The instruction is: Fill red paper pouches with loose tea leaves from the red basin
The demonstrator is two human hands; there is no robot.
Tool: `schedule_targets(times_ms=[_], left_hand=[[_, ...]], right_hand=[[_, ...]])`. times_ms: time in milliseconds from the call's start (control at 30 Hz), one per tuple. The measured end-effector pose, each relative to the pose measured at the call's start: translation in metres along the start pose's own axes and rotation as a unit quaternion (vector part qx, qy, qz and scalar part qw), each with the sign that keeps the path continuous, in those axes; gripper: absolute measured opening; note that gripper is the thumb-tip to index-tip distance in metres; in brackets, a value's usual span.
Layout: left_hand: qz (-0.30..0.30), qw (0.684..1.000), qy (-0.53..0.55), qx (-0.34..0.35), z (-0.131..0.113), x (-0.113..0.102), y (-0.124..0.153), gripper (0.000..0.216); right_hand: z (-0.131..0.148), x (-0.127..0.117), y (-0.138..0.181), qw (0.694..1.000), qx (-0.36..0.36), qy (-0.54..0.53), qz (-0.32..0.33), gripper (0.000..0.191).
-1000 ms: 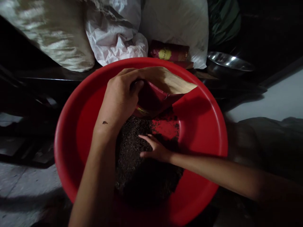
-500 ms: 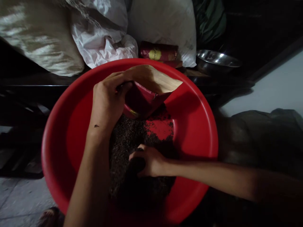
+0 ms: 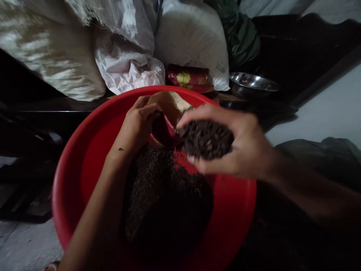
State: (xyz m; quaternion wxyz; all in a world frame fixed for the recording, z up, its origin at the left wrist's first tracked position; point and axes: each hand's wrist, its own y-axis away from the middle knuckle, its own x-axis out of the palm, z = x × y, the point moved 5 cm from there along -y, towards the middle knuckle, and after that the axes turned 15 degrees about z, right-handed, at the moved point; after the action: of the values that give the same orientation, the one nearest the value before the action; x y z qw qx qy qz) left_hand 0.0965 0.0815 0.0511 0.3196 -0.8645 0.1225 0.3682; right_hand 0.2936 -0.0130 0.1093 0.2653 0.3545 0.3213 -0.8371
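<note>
My left hand [image 3: 139, 122] is closed on the rim of a dark red paper bag [image 3: 162, 130] with a pale inner lining, holding its mouth open inside a big red basin [image 3: 93, 150]. My right hand [image 3: 239, 141] is raised above the basin at the bag's right edge. Its fingers and thumb curve around a heaped load of dark dried leaves [image 3: 208, 139], which look like loose tea. Whether a small bowl sits under that load I cannot tell. More of the leaves [image 3: 152, 184] cover the basin's bottom, the near part in deep shadow.
Behind the basin, large white sacks [image 3: 194, 37] stand on a dark ledge. A filled red packet with a yellow label [image 3: 187, 77] lies against them. A steel bowl [image 3: 254, 84] is to its right. Dark green sacking [image 3: 324, 158] lies at the right.
My right hand has risen from the leaves in the basin to the bag's mouth, bringing a heaped load up. My left hand still grips the bag's rim. The view has shifted slightly.
</note>
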Motion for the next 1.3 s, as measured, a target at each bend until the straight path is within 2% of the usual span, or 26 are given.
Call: schedule_targets(times_ms=[67, 133, 233, 333, 400, 467, 500, 533, 600, 633, 700, 733, 800, 867, 933, 1033, 1167, 1300], left_hand=[[0.006, 1.000, 0.017, 0.001, 0.004, 0.000, 0.002, 0.019], [0.009, 0.999, 0.035, 0.001, 0.005, -0.001, 0.004, 0.019], [0.012, 0.999, 0.041, 0.010, -0.002, -0.004, 0.008, 0.020], [-0.032, 0.999, 0.042, -0.002, -0.005, -0.013, 0.020, 0.020], [-0.088, 0.994, 0.060, -0.038, 0.002, -0.018, 0.039, 0.024], [-0.111, 0.987, 0.074, -0.093, 0.015, -0.010, 0.065, 0.038], [-0.091, 0.985, 0.073, -0.128, 0.023, 0.000, 0.080, 0.052], [-0.045, 0.983, 0.065, -0.164, 0.030, 0.014, 0.095, 0.069], [0.121, 0.958, 0.058, -0.254, 0.045, 0.054, 0.129, 0.101], [0.211, 0.927, 0.060, -0.304, 0.052, 0.074, 0.148, 0.111], [0.360, 0.858, 0.060, -0.362, 0.057, 0.106, 0.182, 0.120], [0.409, 0.833, 0.052, -0.370, 0.057, 0.115, 0.194, 0.122], [0.468, 0.807, 0.036, -0.358, 0.054, 0.123, 0.207, 0.124], [0.500, 0.794, 0.031, -0.345, 0.050, 0.123, 0.213, 0.127], [0.518, 0.783, 0.030, -0.342, 0.048, 0.122, 0.215, 0.127], [0.505, 0.795, 0.008, -0.337, 0.044, 0.124, 0.214, 0.114], [0.461, 0.819, -0.037, -0.340, 0.034, 0.134, 0.208, 0.088], [0.450, 0.800, -0.076, -0.390, 0.027, 0.138, 0.205, 0.077]], right_hand=[[0.001, -0.026, -0.021, 0.997, -0.022, 0.076, -0.018, 0.039], [-0.010, -0.032, -0.046, 0.992, -0.040, 0.119, 0.004, 0.039], [-0.046, -0.013, -0.083, 0.987, -0.023, 0.145, 0.072, 0.040], [-0.080, 0.018, -0.111, 0.977, -0.011, 0.189, 0.100, 0.040], [-0.096, 0.033, -0.124, 0.973, -0.020, 0.201, 0.112, 0.039], [-0.105, 0.041, -0.135, 0.971, -0.029, 0.198, 0.131, 0.035], [-0.107, 0.042, -0.141, 0.972, -0.033, 0.190, 0.135, 0.031], [-0.108, 0.041, -0.145, 0.974, -0.036, 0.179, 0.135, 0.027], [-0.107, 0.037, -0.152, 0.981, -0.035, 0.156, 0.113, 0.019], [-0.104, 0.034, -0.152, 0.984, -0.029, 0.152, 0.091, 0.016], [-0.098, 0.029, -0.146, 0.986, -0.016, 0.164, 0.016, 0.017], [-0.094, 0.027, -0.139, 0.984, -0.013, 0.174, -0.032, 0.022], [-0.091, 0.027, -0.122, 0.974, -0.014, 0.189, -0.126, 0.028], [-0.096, 0.033, -0.106, 0.964, -0.014, 0.180, -0.193, 0.032], [-0.111, 0.042, -0.096, 0.961, 0.003, 0.153, -0.229, 0.034], [-0.138, 0.055, -0.093, 0.957, 0.055, 0.117, -0.260, 0.033], [-0.160, 0.062, -0.098, 0.956, 0.110, 0.072, -0.262, 0.031], [-0.164, 0.070, -0.106, 0.968, 0.110, 0.028, -0.222, 0.039]])
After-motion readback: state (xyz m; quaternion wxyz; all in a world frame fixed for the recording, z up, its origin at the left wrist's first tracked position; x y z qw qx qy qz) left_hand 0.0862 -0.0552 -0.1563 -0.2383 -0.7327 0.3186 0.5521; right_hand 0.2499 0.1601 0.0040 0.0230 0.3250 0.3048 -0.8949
